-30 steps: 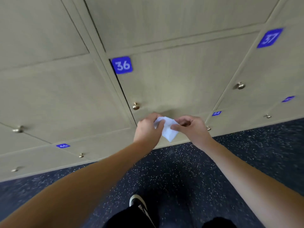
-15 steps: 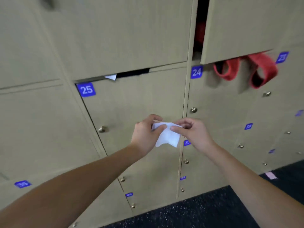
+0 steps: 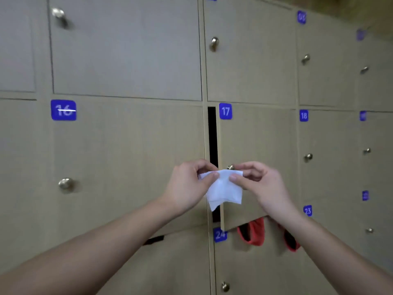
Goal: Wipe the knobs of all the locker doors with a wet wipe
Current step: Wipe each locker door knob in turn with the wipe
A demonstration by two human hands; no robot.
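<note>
A white wet wipe [image 3: 224, 188] hangs stretched between my left hand [image 3: 189, 184] and my right hand [image 3: 258, 184], each pinching a top corner. Both hands are in front of locker door 17 [image 3: 255, 141], which stands slightly ajar with a dark gap along its left edge. The brass knob of door 17 [image 3: 230, 167] peeks out just above the wipe, between my fingers. Door 16 carries its own knob [image 3: 66, 184] to the left. Further knobs show on the upper doors [image 3: 214, 43] and on door 18 [image 3: 308, 156].
Beige numbered lockers fill the view, with blue number tags. Red straps [image 3: 253, 234] hang out from under door 17 over door 24. Another knob [image 3: 225, 286] sits low on door 24. A dark slit [image 3: 154, 239] shows under door 16.
The view has swung upward from the floor and lockers 36 and 25 to lockers 16 and 17. My hands keep the wipe pinched between them and now hold it at door 17's knob.
</note>
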